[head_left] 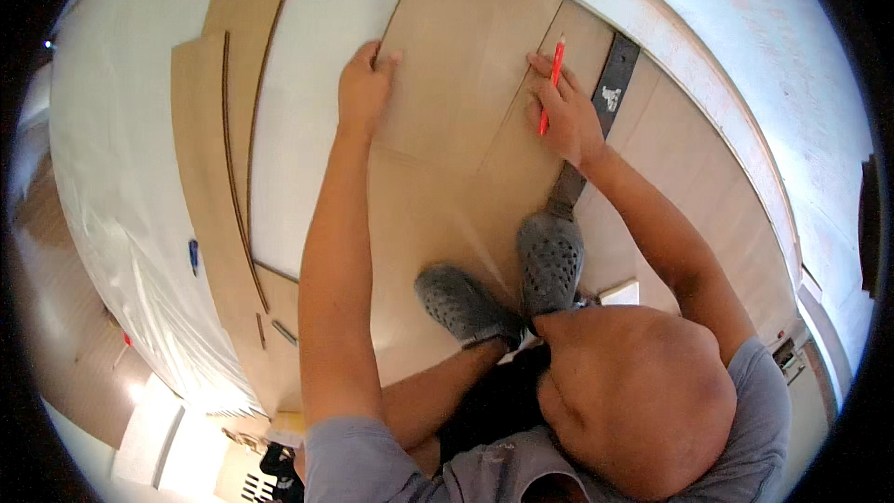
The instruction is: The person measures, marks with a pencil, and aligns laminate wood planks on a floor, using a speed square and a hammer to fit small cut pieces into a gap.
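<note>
My right hand (570,121) holds a red pencil (558,61) between the fingers, its tip pointing away from me. Those fingertips rest beside a seam across the light-brown floor planks. My left hand (363,93) is closed at the left edge of a wide floor plank (447,47), thumb on top and fingers at the edge, partly hidden. To the right of my right hand lies a flat black bar (617,74) with a pale worn patch, running back toward my grey clog (549,256).
White underlay (321,56) shows left of the planks. Loose boards (200,121) and thin offcut strips (261,331) lie there, near a small blue-handled tool (194,256). Clear plastic sheeting (140,289) spreads farther left. A wall with a pale baseboard (689,47) curves along the far right.
</note>
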`<state>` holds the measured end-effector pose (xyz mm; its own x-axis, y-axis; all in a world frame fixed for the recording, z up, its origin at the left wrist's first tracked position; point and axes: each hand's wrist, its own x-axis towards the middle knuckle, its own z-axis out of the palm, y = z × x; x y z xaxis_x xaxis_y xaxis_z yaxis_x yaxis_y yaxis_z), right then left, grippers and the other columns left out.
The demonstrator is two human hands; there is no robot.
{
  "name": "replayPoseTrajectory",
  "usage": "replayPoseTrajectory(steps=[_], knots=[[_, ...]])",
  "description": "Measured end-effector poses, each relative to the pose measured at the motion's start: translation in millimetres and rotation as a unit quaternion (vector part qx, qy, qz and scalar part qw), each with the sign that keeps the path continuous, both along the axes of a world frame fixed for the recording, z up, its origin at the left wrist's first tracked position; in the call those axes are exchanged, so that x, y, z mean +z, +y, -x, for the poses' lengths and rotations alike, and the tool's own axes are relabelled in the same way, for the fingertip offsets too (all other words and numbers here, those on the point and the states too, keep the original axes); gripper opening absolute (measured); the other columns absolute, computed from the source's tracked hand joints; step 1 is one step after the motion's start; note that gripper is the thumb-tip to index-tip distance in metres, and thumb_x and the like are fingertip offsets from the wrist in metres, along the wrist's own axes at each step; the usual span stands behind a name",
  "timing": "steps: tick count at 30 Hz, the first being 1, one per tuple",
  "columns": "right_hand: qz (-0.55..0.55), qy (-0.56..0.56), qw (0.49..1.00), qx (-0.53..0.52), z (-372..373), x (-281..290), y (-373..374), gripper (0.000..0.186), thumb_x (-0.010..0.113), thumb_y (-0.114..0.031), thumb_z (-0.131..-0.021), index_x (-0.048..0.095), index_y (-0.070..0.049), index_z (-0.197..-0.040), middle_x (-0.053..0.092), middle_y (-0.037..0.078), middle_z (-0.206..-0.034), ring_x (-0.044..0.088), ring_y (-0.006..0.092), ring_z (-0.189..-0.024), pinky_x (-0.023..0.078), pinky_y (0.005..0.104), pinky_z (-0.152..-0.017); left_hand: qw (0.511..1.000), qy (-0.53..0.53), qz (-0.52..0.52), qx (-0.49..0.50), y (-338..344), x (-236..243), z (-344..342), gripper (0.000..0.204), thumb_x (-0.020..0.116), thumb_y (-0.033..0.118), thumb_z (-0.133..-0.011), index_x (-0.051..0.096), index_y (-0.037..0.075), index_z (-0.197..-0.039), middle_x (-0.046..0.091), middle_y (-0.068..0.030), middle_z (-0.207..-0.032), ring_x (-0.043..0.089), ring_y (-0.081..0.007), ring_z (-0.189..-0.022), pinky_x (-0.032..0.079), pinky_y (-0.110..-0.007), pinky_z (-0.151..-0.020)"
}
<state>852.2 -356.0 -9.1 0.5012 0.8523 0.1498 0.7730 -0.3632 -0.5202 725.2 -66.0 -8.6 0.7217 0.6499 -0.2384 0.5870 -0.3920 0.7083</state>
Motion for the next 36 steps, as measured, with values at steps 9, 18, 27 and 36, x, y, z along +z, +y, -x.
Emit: replayPoseTrajectory(steps=[9, 18, 27, 36], knots=[[-0.074, -0.038, 0.996, 0.037, -40, 6, 58, 0.027, 0.067, -0.009, -0.084, 0.058, -0.005, -0.110, 0.060, 0.017, -0.128, 0.056, 0.0381, -0.120, 0.047, 0.0437, -0.102, 0.998, 0.058, -0.024, 0.002, -22, 27, -3, 0.053, 0.062, 0.039, -0.094, 0.060, -0.002, -0.128, 0.069, -0.0235, -0.113, 0.067, -0.0352, -0.102, 0.051, -0.041, -0.090], [-0.089, -0.097, 0.967, 0.218, -67, 9, 202, 0.017, 0.063, -0.022, -0.090, 0.061, -0.007, -0.097, 0.066, 0.012, -0.092, 0.064, 0.0310, -0.099, 0.047, 0.0440, -0.099, 0.993, 0.110, -0.025, 0.031, -26, 25, -3, 0.047, 0.061, 0.039, -0.094, 0.061, 0.006, -0.127, 0.071, -0.0210, -0.102, 0.067, -0.0389, -0.096, 0.051, -0.045, -0.082], [-0.093, -0.077, 0.973, 0.197, -57, -14, 216, 0.019, 0.064, -0.026, -0.090, 0.058, -0.009, -0.085, 0.065, 0.011, -0.077, 0.063, 0.0317, -0.087, 0.047, 0.0445, -0.091, 0.996, 0.091, 0.004, 0.022, -17, 10, 1, 0.048, 0.059, 0.039, -0.096, 0.058, 0.007, -0.131, 0.070, -0.0216, -0.109, 0.068, -0.0374, -0.098, 0.052, -0.043, -0.084], [-0.115, -0.060, 0.969, 0.212, -64, -26, 218, 0.017, 0.067, -0.022, -0.088, 0.058, -0.008, -0.083, 0.062, 0.011, -0.078, 0.059, 0.0323, -0.085, 0.048, 0.0430, -0.087, 0.995, 0.099, 0.006, 0.013, -13, -8, 0, 0.048, 0.060, 0.043, -0.094, 0.057, 0.008, -0.127, 0.070, -0.0179, -0.102, 0.067, -0.0367, -0.097, 0.050, -0.046, -0.081]])
